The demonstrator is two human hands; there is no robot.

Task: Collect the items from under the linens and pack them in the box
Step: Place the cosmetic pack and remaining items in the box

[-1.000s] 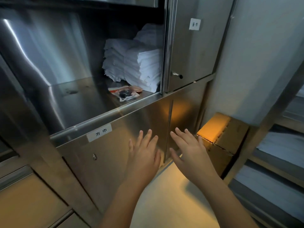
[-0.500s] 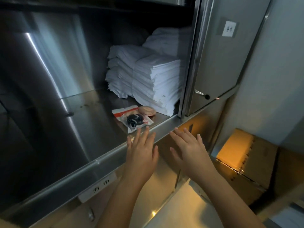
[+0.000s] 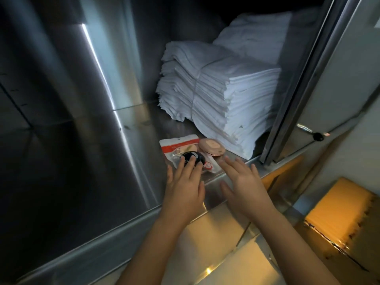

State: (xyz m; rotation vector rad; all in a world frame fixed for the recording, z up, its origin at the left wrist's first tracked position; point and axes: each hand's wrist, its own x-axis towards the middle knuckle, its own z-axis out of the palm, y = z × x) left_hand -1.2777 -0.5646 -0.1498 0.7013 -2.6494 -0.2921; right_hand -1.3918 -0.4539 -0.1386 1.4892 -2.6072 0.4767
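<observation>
At the shelf's [image 3: 144, 128] front edge, the left hand [image 3: 185, 188] lays straight fingers on the black round item [image 3: 195, 158] atop the packet [image 3: 176, 146], pink case [image 3: 211, 148] just beside, linens [image 3: 222, 105] behind, right hand [image 3: 244, 186] spread loose and holding nothing, box [image 3: 339, 219] below the right end.

You will find nothing legible here. At the front edge of the shelf [image 3: 144, 124], the clear packet [image 3: 181, 150] has a red band whose pale print is too small to read. The black disc [image 3: 198, 158] on it bears unreadable white marks. At two o'clock, the frame edge cuts off a white label [image 3: 378, 22] on the cabinet door [image 3: 339, 79]
</observation>
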